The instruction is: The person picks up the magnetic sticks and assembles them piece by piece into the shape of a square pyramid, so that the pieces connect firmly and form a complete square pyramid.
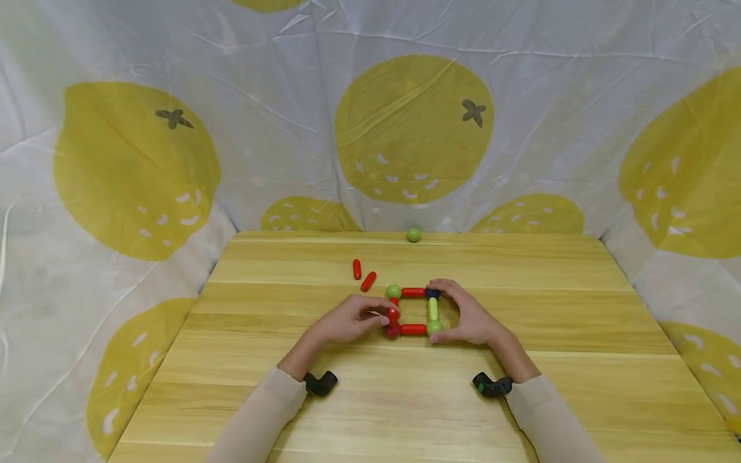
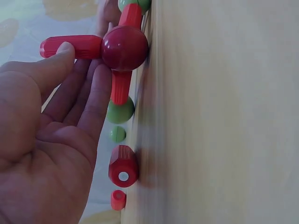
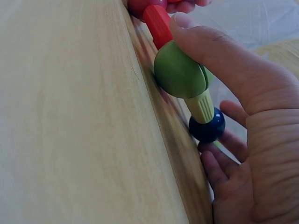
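Note:
A square of magnetic rods and balls lies flat on the wooden table. Its corners are a red ball [image 2: 125,48], two green balls, one at the near right [image 3: 180,70] and one at the far left [image 1: 393,292], and a dark blue ball [image 3: 208,125]. Three sides are red rods; the right side is a yellow-green rod [image 1: 433,310]. My left hand [image 1: 347,319] pinches another red rod [image 2: 74,46], which stands upright on the red ball. Spanning the right side, my right hand [image 1: 471,318] has its thumb at the near green ball and fingers at the blue one.
Two loose red rods, one upper [image 1: 356,269] and one lower [image 1: 368,281], lie beyond the square to the left. A single green ball [image 1: 413,235] sits at the table's far edge. Lemon-print cloth [image 1: 278,128] hangs behind and at both sides of the table [image 1: 405,405].

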The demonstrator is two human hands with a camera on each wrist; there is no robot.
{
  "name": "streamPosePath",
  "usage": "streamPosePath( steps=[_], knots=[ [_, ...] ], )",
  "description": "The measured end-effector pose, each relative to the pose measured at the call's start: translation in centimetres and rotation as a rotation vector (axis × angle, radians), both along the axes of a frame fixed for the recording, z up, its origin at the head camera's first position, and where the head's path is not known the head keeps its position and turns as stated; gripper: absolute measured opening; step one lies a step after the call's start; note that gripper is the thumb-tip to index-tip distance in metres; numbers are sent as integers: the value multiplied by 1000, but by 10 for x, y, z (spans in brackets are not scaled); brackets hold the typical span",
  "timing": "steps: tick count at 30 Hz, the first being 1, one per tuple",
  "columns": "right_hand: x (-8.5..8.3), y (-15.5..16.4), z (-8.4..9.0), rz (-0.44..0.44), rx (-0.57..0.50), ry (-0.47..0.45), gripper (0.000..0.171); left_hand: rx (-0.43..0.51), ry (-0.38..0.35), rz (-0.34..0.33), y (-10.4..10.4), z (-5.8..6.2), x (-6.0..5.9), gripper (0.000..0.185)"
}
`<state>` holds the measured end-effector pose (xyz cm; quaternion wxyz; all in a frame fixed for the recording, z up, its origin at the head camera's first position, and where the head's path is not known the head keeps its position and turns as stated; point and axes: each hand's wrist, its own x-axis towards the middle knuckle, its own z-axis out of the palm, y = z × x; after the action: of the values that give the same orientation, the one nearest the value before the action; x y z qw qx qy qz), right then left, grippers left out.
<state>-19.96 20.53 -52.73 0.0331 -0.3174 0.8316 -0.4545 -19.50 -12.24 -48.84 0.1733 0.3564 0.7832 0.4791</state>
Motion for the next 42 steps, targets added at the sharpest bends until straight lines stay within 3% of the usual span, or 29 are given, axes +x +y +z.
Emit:
streamPosePath(
  steps=[8,14,21,25,31,37,42],
  knots=[
    [0,1,2,-3,-21,-54,108,-4,-3,24,7,-1,5,24],
    [1,7,7,-59,-8,-108,111,-22,-38,22,15,-1,10,31],
    [-1,13,11,-76,-22,-167,91,-4,-56,4,14,1,11,35],
    [-4,13,10,-78,-4,-169,73,11,-29,69,2,4,5,32],
    [-8,12,6,-77,-6,-143,59,-2,36,228,-18,7,-6,29],
    [-7,12,5,-86,-47,-185,46,-96,100,361,-34,4,-12,31],
    [-7,11,4,-99,-82,-198,38,-182,80,404,-39,1,-13,46]
  ],
)
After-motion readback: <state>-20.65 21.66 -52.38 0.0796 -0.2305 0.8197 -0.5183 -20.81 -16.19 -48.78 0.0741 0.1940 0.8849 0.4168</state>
